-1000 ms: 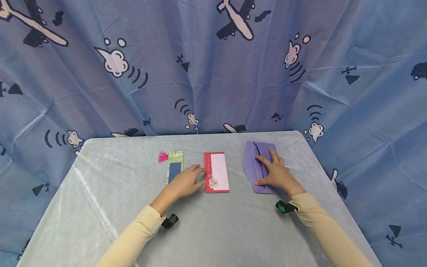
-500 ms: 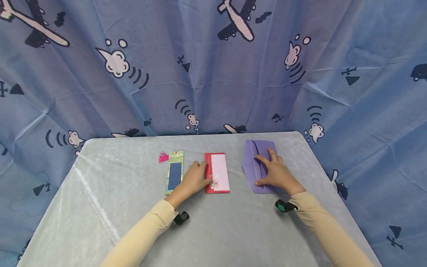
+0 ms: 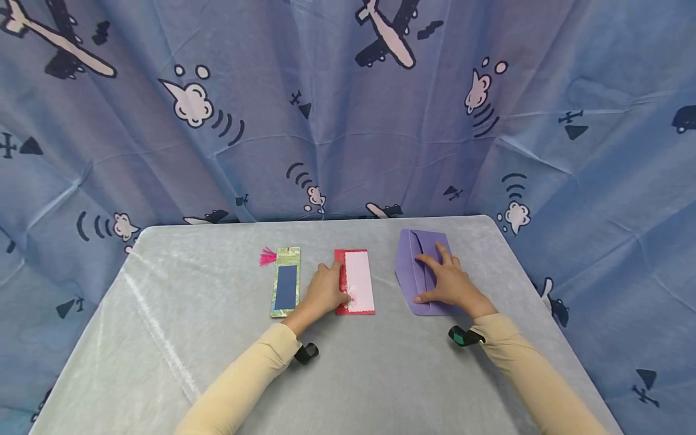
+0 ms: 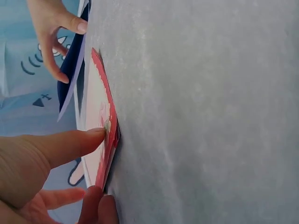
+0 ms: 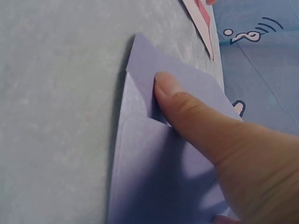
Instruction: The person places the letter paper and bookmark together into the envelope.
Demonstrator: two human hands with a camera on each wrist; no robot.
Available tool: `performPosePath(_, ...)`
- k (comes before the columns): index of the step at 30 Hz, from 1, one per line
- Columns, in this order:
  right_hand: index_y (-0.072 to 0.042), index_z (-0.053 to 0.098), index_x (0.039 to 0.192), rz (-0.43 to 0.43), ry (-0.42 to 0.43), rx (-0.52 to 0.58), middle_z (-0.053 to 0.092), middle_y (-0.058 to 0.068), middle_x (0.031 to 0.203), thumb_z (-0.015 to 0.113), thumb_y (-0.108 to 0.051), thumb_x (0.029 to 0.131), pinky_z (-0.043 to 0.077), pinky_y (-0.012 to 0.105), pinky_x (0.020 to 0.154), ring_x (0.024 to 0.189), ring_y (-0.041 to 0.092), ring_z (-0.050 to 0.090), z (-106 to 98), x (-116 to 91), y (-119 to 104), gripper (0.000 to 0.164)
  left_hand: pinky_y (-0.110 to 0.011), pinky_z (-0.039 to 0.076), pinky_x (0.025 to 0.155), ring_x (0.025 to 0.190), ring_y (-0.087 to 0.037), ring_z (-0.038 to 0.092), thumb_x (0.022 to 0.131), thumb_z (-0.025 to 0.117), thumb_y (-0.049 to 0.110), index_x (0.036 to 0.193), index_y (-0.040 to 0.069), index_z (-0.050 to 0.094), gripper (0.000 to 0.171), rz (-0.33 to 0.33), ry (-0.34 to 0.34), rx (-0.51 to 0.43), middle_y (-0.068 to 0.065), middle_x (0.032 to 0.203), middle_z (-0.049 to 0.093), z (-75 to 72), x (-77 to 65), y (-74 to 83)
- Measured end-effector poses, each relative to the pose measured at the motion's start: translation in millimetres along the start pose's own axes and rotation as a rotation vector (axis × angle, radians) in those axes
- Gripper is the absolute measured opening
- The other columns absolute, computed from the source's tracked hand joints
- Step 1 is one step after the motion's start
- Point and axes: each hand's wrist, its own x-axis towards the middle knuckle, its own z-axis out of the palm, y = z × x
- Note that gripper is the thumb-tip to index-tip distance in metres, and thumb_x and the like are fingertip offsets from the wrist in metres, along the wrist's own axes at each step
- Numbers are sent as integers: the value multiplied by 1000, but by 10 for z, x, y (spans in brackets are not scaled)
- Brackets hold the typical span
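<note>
My left hand (image 3: 324, 291) pinches the left edge of a red card (image 3: 360, 281) with a pale pink panel and a floral print. In the left wrist view the thumb lies on the card's face, while the fingers are at its edge. My right hand (image 3: 452, 283) rests on a purple envelope (image 3: 405, 266), its fingers spread. The right wrist view has the thumb (image 5: 187, 109) over the envelope's opening, beside the flap. Left of the card lies a green-patterned bookmark (image 3: 286, 287) with a dark blue panel and a pink tassel (image 3: 267, 257).
A pale grey cloth covers the table (image 3: 163, 314). Its far edge runs behind the three paper items. Beyond it hangs a blue curtain (image 3: 348, 109) printed with planes and clouds. Each wrist wears a small black camera.
My left hand has moved right from beside the card onto its left edge, uncovering the whole bookmark. The right hand has stayed nearly still on the envelope.
</note>
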Motion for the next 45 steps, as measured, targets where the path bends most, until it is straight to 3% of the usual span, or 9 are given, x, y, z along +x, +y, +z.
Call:
performPosePath(10, -19, 42, 148, 8, -5, -6, 7, 31, 161, 90, -52, 62, 32, 82, 94, 137, 59, 25, 6, -12, -1, 104, -44, 50, 88, 104, -30, 57, 75, 86, 17, 137, 9, 54, 71, 10, -94, -107, -19, 115, 63, 25, 50, -123)
performPosePath(20, -17, 41, 148, 1, -13, -8, 10, 32, 160, 89, -51, 63, 33, 81, 93, 136, 59, 26, 4, -13, -8, 104, -41, 52, 90, 101, -25, 60, 76, 84, 14, 134, 5, 56, 65, 59, -108, -164, -15, 120, 67, 16, 66, -167)
performPosePath(29, -18, 43, 147, -11, -37, 8, 10, 33, 159, 91, -49, 61, 35, 80, 91, 136, 59, 25, -66, -5, -27, 103, -22, 45, 62, 73, -13, 53, 76, 84, 11, 134, 4, 58, 63, 104, -107, -264, -9, 92, 63, -7, 98, -193)
performPosePath(37, -22, 44, 145, -26, -67, 46, 6, 31, 161, 92, -45, 62, 39, 77, 93, 136, 57, 25, -81, 3, -119, 99, -20, 48, 57, 69, -9, 57, 77, 83, 7, 135, 6, 58, 63, 151, -60, -465, -11, 100, 62, -126, 69, -115)
performPosePath(45, -21, 44, 145, -4, -75, 39, 7, 30, 161, 92, -46, 61, 39, 77, 92, 137, 56, 25, -51, 1, -133, 99, -18, 45, 56, 65, -6, 53, 75, 83, 5, 134, 7, 60, 63, 168, -56, -579, -13, 101, 62, -66, 58, -23)
